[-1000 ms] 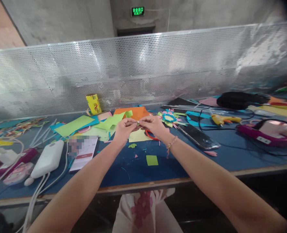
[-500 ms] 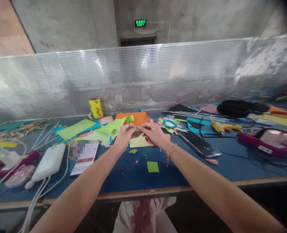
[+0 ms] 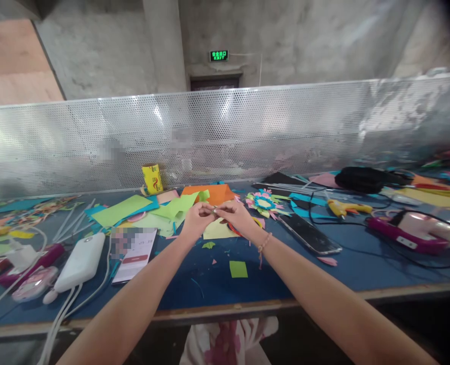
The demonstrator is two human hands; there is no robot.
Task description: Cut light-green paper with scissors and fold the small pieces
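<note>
My left hand (image 3: 200, 218) and my right hand (image 3: 235, 215) meet at the fingertips above the middle of the blue table. Both are closed in a pinch, and what lies between the fingertips is too small and hidden to make out. Below them a pale yellow sheet (image 3: 215, 230) lies partly covered by the hands, with red-orange loops (image 3: 234, 230) beside it. Nearer the front edge are a small green cut piece (image 3: 208, 245) and a green paper square (image 3: 239, 269). An orange sheet (image 3: 219, 193) and crumpled green paper (image 3: 179, 204) sit just behind my hands.
A paper flower (image 3: 265, 201), a dark phone (image 3: 309, 234) and a yellow glue gun (image 3: 348, 208) lie right. A lit phone (image 3: 138, 256), a white power bank (image 3: 80, 262) with cables and green sheets (image 3: 120, 210) are left. A perforated metal screen (image 3: 225, 137) stands behind.
The view has tilted up slightly, so the table sits lower in the picture. The green bit seen between my fingertips earlier is now hidden, and the fingertips of both hands are closer together.
</note>
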